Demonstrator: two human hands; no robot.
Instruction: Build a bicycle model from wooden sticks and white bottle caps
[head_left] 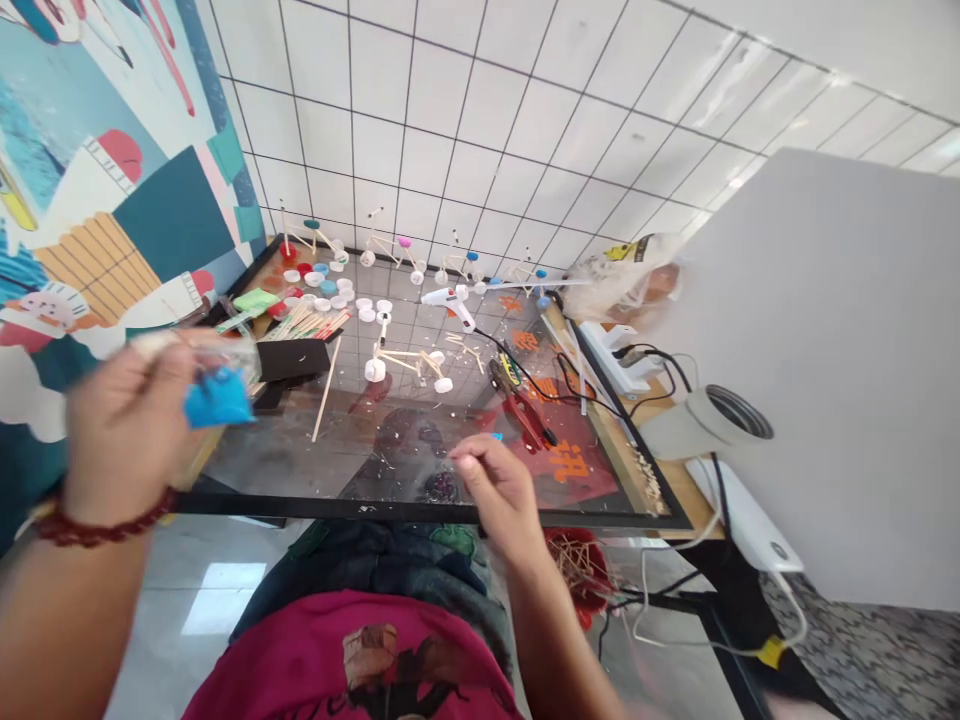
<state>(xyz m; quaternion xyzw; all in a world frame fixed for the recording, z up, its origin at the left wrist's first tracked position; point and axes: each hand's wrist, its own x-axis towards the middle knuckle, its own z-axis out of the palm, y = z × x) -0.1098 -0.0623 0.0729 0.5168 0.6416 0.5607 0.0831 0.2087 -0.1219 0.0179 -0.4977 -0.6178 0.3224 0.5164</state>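
Note:
My left hand point(127, 425), blurred by motion, is raised over the table's left side and grips a crumpled bright blue piece point(219, 398) alongside something clear. My right hand point(499, 490) hovers over the glass tabletop point(390, 450) near its front edge, with its fingers curled together. A tiny blue bit point(496, 436) shows just beyond those fingertips. A small stick-and-bottle-cap bicycle model point(401, 362) stands ahead of my hands, with a white hot glue gun point(450, 305) beyond it.
Further models and coloured bottle caps point(315, 275) stand along the far side, near a bundle of craft sticks point(307, 322). Red-handled pliers point(519, 412) lie on the right, near a black cord. A white power strip point(611, 360) and a plastic bag point(626, 280) sit beyond them.

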